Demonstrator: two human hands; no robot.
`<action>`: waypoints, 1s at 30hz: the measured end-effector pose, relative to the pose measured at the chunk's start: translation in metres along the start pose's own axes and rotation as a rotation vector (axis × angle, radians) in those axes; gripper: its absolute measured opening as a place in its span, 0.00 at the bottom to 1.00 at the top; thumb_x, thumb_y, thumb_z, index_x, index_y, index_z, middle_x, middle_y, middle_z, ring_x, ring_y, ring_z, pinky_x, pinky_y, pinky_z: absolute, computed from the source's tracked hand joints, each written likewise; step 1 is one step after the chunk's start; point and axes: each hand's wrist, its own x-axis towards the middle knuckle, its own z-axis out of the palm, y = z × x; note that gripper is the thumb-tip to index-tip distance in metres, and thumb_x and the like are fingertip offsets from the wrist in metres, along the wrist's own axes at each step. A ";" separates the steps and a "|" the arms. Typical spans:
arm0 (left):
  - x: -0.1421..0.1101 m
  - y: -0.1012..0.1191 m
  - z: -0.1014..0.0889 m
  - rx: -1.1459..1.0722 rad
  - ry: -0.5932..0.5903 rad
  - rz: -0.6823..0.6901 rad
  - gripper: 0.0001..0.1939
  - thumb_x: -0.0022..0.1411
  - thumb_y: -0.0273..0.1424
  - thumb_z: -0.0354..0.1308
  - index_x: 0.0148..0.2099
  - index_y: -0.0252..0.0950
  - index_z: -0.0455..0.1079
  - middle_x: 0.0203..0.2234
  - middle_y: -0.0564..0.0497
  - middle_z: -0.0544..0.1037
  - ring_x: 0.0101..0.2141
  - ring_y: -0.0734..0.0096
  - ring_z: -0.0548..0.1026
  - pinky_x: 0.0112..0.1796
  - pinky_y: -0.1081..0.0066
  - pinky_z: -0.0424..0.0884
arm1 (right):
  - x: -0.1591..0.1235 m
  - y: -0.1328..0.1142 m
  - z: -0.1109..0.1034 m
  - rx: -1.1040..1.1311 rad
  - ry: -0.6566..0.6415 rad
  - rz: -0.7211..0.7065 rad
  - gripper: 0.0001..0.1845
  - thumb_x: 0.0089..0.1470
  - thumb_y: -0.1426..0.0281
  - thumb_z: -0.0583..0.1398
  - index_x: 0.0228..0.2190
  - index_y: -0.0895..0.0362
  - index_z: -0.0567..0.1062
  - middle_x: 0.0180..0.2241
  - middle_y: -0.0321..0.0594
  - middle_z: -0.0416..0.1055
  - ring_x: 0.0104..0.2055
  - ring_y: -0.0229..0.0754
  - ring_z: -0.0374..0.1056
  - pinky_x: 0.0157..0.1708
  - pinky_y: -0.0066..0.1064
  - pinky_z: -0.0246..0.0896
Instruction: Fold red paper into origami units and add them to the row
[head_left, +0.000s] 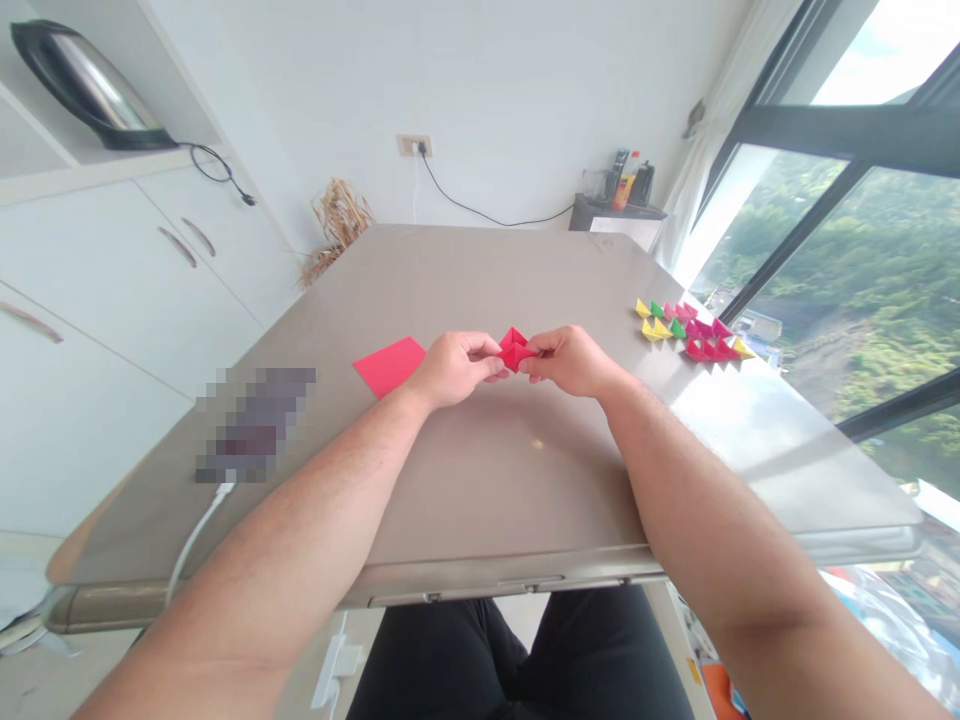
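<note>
A small red folded paper boat (pixel 514 350) is held between my two hands above the middle of the table. My left hand (pixel 459 370) pinches its left side between thumb and fingers. On the opposite side, my right hand (pixel 568 358) grips the right edge the same way. The paper's centre stands up in a point between them. Flat on the table just left of my left hand lies red paper (pixel 388 366), partly covered by that hand and forearm.
Several small folded paper boats (pixel 705 347) in yellow, green, pink and red stand in rows at the right, near the window. A blurred-out dark device (pixel 259 425) with a white cable (pixel 196 540) lies at the left of the table (pixel 480 270). A kettle (pixel 94 85) sits on a shelf.
</note>
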 end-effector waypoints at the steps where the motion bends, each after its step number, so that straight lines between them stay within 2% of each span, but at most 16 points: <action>1: 0.000 0.000 0.000 -0.012 -0.024 0.004 0.10 0.57 0.38 0.66 0.38 0.38 0.79 0.32 0.46 0.84 0.35 0.60 0.83 0.41 0.60 0.78 | 0.000 0.000 0.000 0.005 0.006 -0.001 0.09 0.52 0.64 0.64 0.24 0.55 0.78 0.24 0.35 0.75 0.28 0.38 0.69 0.27 0.29 0.58; 4: 0.000 -0.001 0.001 0.036 -0.030 -0.023 0.10 0.56 0.39 0.66 0.37 0.39 0.79 0.30 0.47 0.83 0.33 0.61 0.82 0.38 0.62 0.77 | 0.000 0.001 0.001 0.001 -0.017 -0.018 0.10 0.52 0.63 0.64 0.24 0.55 0.78 0.23 0.35 0.74 0.27 0.38 0.68 0.26 0.29 0.57; 6: -0.001 -0.002 0.002 0.114 0.009 -0.036 0.09 0.57 0.39 0.66 0.33 0.39 0.78 0.28 0.48 0.83 0.32 0.62 0.81 0.37 0.63 0.76 | 0.000 0.002 0.002 -0.010 -0.037 -0.027 0.10 0.51 0.63 0.64 0.24 0.55 0.79 0.23 0.34 0.74 0.26 0.37 0.66 0.25 0.29 0.55; 11: -0.001 0.001 0.002 0.253 0.094 0.002 0.10 0.56 0.40 0.65 0.30 0.40 0.79 0.27 0.49 0.83 0.29 0.64 0.78 0.33 0.67 0.72 | -0.001 0.000 0.003 -0.035 -0.018 -0.025 0.10 0.51 0.63 0.64 0.23 0.55 0.79 0.22 0.34 0.74 0.24 0.35 0.62 0.23 0.29 0.53; 14: -0.001 0.003 0.001 0.316 0.131 0.001 0.12 0.55 0.41 0.65 0.28 0.39 0.78 0.24 0.51 0.80 0.26 0.66 0.75 0.28 0.68 0.68 | -0.002 -0.003 0.003 -0.034 -0.006 -0.019 0.12 0.52 0.61 0.63 0.23 0.55 0.79 0.23 0.35 0.75 0.24 0.36 0.63 0.24 0.29 0.54; 19: -0.001 0.004 0.001 0.299 0.143 0.007 0.12 0.54 0.42 0.65 0.26 0.39 0.76 0.23 0.51 0.79 0.25 0.67 0.74 0.28 0.68 0.67 | -0.002 -0.003 0.004 0.014 0.012 -0.009 0.12 0.53 0.62 0.63 0.24 0.55 0.80 0.25 0.37 0.78 0.29 0.39 0.72 0.28 0.29 0.60; 25: -0.001 0.004 0.002 0.276 0.153 -0.013 0.11 0.54 0.42 0.65 0.29 0.39 0.78 0.24 0.50 0.80 0.26 0.67 0.74 0.29 0.68 0.67 | -0.001 -0.001 0.003 0.071 0.071 0.009 0.08 0.50 0.63 0.66 0.26 0.56 0.80 0.23 0.37 0.77 0.28 0.39 0.73 0.27 0.28 0.61; 30: -0.001 0.003 0.003 0.274 0.144 -0.018 0.10 0.55 0.41 0.65 0.29 0.39 0.78 0.24 0.50 0.80 0.25 0.67 0.74 0.29 0.68 0.68 | -0.001 -0.001 0.002 0.074 0.037 0.024 0.07 0.49 0.64 0.66 0.26 0.55 0.79 0.23 0.37 0.77 0.28 0.40 0.73 0.26 0.28 0.60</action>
